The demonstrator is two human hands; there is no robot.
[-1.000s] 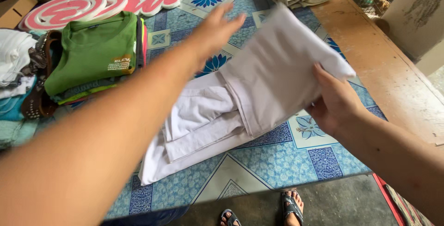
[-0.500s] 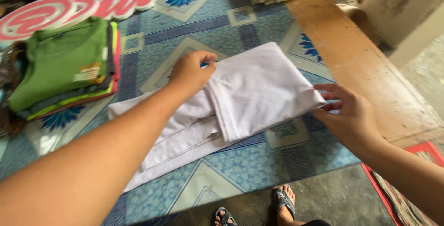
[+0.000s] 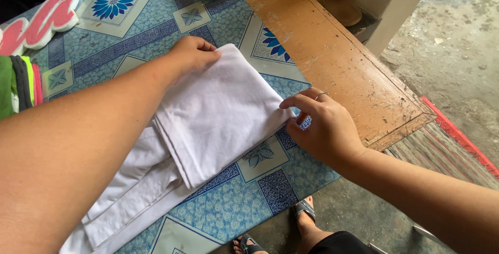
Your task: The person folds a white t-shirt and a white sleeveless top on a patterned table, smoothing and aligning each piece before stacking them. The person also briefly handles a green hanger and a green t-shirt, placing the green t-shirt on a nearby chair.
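A white cloth garment (image 3: 208, 124), smooth and folded over itself into a flat rectangle, lies on the blue floral-patterned tabletop (image 3: 228, 207). The left hand (image 3: 192, 54) presses its far corner with curled fingers, while the right hand (image 3: 325, 126) pinches the near corner with closed fingers beside bare worn wood (image 3: 332, 61).

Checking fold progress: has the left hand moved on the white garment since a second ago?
Yes. The left hand has dropped from mid-air onto the white folded cloth garment's far corner, flat on the blue patterned table cover.
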